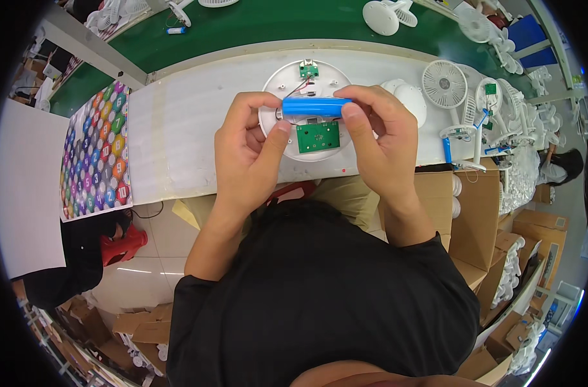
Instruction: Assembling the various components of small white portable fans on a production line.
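A blue cylindrical battery [315, 107] lies crosswise between my hands, over a round white fan base [321, 153]. My left hand [250, 145] has its index finger and thumb at the battery's left end. At the right end, the thumb and fingers of my right hand [381, 132] pinch the battery. Inside the base a rectangular green circuit board [318, 137] sits on the near side, and a smaller green board [308, 69] at the far rim. Thin red and dark wires [301, 86] run from the small board toward the battery.
White round covers [407, 103] stand right of the base, and beyond them a fan head [444, 84] among several part-built fans. Left on the white table [171, 129] lies a colourful numbered sheet [97, 155]. A green conveyor [274, 26] runs behind. Cardboard boxes [468, 213] stand at right.
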The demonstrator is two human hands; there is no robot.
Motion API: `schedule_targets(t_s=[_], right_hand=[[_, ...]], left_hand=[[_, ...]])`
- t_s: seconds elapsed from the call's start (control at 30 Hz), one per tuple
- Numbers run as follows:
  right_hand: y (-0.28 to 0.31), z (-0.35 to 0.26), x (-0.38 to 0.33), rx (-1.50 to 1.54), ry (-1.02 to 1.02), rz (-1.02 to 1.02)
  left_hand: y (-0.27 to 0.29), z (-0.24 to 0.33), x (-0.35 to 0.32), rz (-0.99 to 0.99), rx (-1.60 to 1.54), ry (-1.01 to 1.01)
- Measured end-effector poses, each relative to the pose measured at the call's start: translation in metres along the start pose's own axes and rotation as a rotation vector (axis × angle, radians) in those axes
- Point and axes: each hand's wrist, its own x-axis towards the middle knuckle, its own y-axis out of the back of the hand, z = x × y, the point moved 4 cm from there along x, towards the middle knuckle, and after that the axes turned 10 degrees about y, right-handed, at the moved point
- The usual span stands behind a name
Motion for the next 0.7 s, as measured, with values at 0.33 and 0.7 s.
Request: schedule_targets(t_s=[0.33,0.7], right_hand=[[-0.009,0.028,0.02,0.027,0.027,0.041],[0.104,0.097,0.007,-0.527,0.085,0.302]], left_hand=[[0.005,-0.003,0.003,0.104,0.022,0.005],[0.016,-0.003,0.013,0.207,-0.001,-0.116]])
